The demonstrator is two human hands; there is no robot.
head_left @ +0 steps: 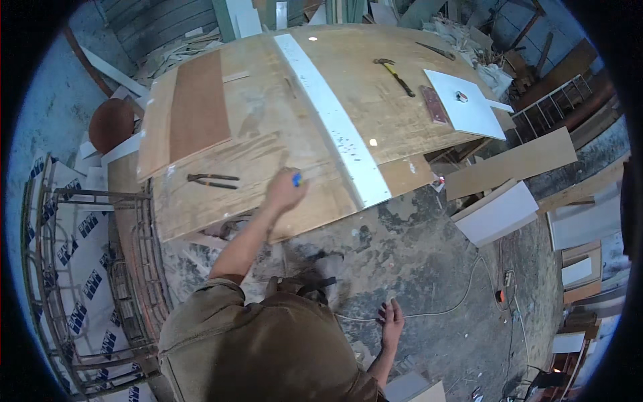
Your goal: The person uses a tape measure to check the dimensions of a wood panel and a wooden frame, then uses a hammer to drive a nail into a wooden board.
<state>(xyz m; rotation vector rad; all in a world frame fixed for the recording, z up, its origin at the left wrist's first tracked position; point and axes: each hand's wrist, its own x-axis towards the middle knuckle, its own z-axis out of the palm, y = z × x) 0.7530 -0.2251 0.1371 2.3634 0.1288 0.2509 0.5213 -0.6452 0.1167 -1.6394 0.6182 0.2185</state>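
Observation:
My left hand [284, 192] is closed round a small blue object [297, 179] over the near edge of the wooden work table [261, 144]. Most of that object is hidden by the fingers, so its kind does not show. To the left of this hand lie pincers [213, 181] with dark handles. On its right, a long white board [335, 127] with dark specks stretches across the table. Low at my right side, away from the table, my right hand [390, 323] has its fingers curled together; whatever they may pinch is too small to make out.
A hammer [395, 77], a second dark tool [435, 50] and a white panel [465, 104] with a small roll [461, 97] lie farther right. Brown plywood [199, 100] covers the table's left. A metal rack [144, 268] stands at left; a cable [462, 298] crosses the floor.

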